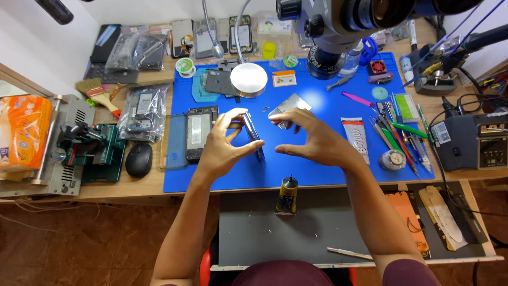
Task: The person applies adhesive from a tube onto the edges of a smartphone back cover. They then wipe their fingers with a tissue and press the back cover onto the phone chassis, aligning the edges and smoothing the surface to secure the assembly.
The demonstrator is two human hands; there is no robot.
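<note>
Cluttered with tools, the workbench carries a blue mat [317, 169]. Above it the left hand [225, 145] pinches a phone [253, 135] on edge, thumb below and fingers on top, exposing its side. The right hand [312, 140], just beside that grip, curls loosely, holding nothing.

**One head-worn camera, looking steeply down**

There is a single view, taken from the person's head. It faces down and forward over the counter [153, 188], near enough that both forearms reach in from the bottom edge and the blue mat [317, 175] fills the middle. The microscope [338, 26] hangs into the top edge, close to the lens. At the bottom the view takes in the person's lap and the floor [79, 243] on the left. No second view shares the scene.
</note>
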